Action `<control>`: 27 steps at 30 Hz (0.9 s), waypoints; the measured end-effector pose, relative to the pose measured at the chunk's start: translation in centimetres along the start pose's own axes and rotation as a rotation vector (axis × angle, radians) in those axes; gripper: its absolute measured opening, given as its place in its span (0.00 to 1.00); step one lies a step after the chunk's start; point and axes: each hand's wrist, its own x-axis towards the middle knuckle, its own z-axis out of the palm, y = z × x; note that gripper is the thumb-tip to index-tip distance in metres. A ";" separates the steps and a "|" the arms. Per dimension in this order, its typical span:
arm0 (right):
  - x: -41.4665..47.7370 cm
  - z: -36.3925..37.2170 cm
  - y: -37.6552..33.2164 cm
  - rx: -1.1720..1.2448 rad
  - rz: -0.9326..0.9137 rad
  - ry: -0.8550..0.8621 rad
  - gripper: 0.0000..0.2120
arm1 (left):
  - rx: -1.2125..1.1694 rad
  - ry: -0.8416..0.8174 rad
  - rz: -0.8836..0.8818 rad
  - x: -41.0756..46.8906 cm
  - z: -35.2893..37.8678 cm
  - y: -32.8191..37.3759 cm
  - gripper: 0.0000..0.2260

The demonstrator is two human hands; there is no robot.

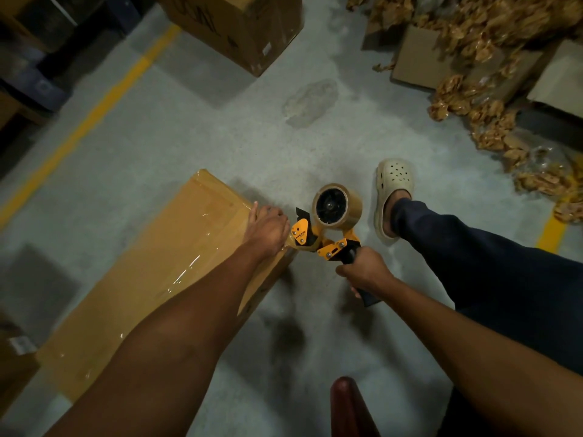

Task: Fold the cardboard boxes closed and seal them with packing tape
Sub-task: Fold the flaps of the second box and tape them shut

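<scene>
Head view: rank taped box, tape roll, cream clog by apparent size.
1. Taped box, by far the largest.
2. Cream clog.
3. Tape roll, slightly smaller than the clog; it is held up nearer the camera, so that gap is unsure.

- The light is dim and greyish, falling from overhead; the corners of the view sink into dark.
- Glare streaks run along the clear tape (189, 266) on the long box (176, 234) under my left hand (268, 228).
- Soft, blotchy shadows lie on the concrete floor (220, 137) below the tape dispenser (328, 228).
- Edges bend with wide-angle distortion; the paper scraps (473, 33) top right are smeared.
</scene>
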 end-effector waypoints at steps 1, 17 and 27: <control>0.0 -0.1 0.0 -0.028 -0.015 0.012 0.07 | -0.002 0.001 0.001 0.0 0.0 0.0 0.20; 0.0 -0.8 0.4 -0.313 -0.109 0.123 0.14 | -0.023 0.014 0.010 -0.3 -0.2 0.2 0.19; 0.0 -0.8 1.1 -0.348 -0.134 0.144 0.12 | -0.026 0.006 0.007 -0.4 -0.5 0.5 0.18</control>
